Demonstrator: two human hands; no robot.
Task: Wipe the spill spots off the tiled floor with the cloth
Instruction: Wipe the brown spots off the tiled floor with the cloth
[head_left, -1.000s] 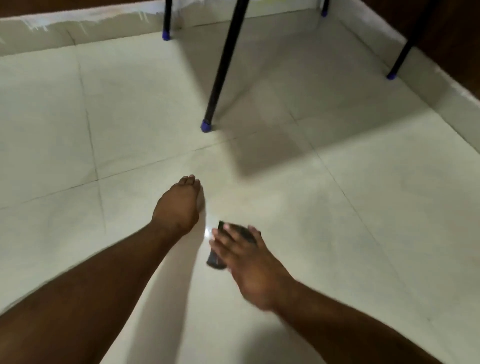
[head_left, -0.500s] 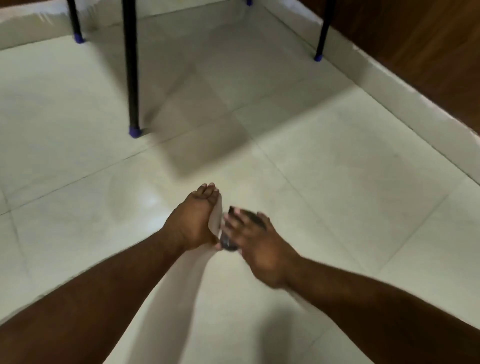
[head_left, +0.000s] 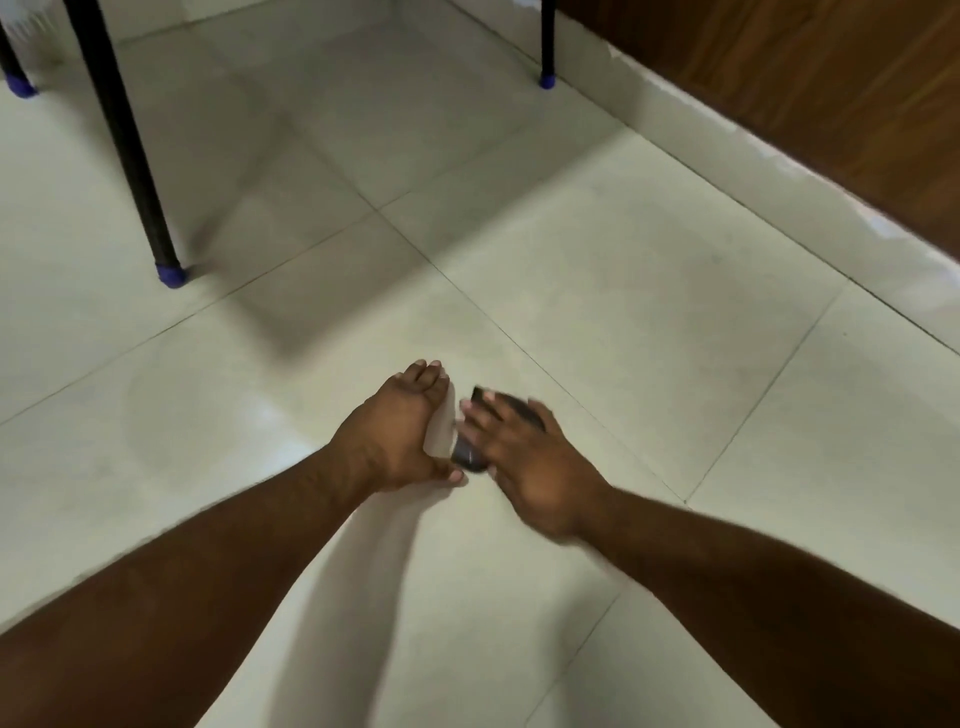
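the cloth lies flat on the floor, pinned under the spread fingers of the right hand; that grip presses down on it with the palm rather than clenching. its long axis runs away from the wrist, up and slightly right. the left hand rests edge-down just beside the cloth's left side, fingers straight, grasping nothing. no spot shows clearly; the right grip is the nearer one for the coming stroke
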